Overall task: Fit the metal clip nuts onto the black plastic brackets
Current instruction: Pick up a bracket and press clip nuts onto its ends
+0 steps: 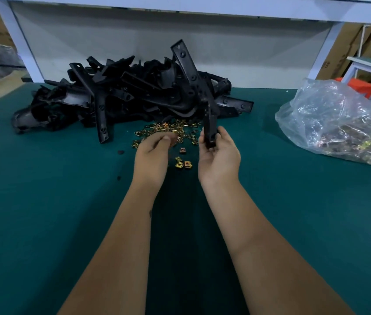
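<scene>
Green matting covers the workbench [66, 212]. Nearest on it, three loose nuts [183, 163] lie between the two hands. Beside them the right hand [218, 160] grips the lower end of one black bracket [209, 130], held upright. The left hand [155, 153] curls its fingers at the near edge of the scattered clip nuts [168, 130] (whether it pinches one, I cannot tell). Beyond the nuts sits the bracket pile [134, 94]; well to the pile's right, a clear bag [330, 123] of hardware.
</scene>
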Action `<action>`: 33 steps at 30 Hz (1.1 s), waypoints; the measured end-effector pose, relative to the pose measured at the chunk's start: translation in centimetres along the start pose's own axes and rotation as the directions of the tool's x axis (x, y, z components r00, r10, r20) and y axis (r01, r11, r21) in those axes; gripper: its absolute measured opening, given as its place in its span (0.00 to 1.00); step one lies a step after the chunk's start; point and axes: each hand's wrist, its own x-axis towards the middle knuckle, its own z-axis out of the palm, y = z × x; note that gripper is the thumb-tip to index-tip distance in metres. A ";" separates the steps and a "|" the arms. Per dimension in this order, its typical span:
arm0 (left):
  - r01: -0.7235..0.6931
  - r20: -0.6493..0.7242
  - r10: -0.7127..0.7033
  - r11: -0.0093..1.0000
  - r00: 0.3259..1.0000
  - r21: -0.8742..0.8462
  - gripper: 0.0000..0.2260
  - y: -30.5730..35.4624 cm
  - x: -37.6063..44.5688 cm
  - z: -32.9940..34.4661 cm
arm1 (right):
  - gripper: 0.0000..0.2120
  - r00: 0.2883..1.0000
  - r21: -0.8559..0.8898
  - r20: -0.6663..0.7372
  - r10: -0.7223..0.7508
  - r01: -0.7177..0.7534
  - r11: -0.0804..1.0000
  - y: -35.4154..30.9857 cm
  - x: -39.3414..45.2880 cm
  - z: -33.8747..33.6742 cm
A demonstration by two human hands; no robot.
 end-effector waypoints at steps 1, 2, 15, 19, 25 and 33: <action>0.025 0.032 -0.023 0.998 0.999 -0.052 0.12 0.2 0.1 0.2 | 0.09 0.997 0.045 0.042 0.070 -0.071 0.996 0.1 -0.2 0.1; 0.063 0.068 -0.055 0.991 0.996 -0.120 0.11 0.4 0.2 0.4 | 0.09 0.985 0.052 0.085 0.151 -0.155 0.986 0.2 -0.5 0.3; 0.047 -0.147 -0.206 0.716 0.967 -0.697 0.04 1.0 1.5 -2.1 | 0.10 0.935 -0.863 0.331 -0.129 0.355 0.358 0.7 0.2 -0.9; 0.038 -0.194 -0.300 0.624 0.934 -0.781 0.08 0.5 2.0 -2.7 | 0.10 0.917 -0.933 0.360 -0.173 0.356 -0.053 -0.7 1.2 -1.9; 0.109 -0.161 -0.323 0.678 0.933 -0.727 0.07 0.4 2.2 -2.2 | 0.15 0.861 -0.716 0.498 0.100 0.474 -0.513 1.5 0.7 -1.8; 0.192 -0.059 -0.298 0.742 0.953 -0.642 0.05 0.1 1.9 -0.3 | 0.02 0.817 -0.722 0.571 0.079 0.545 -0.426 1.5 1.2 -2.0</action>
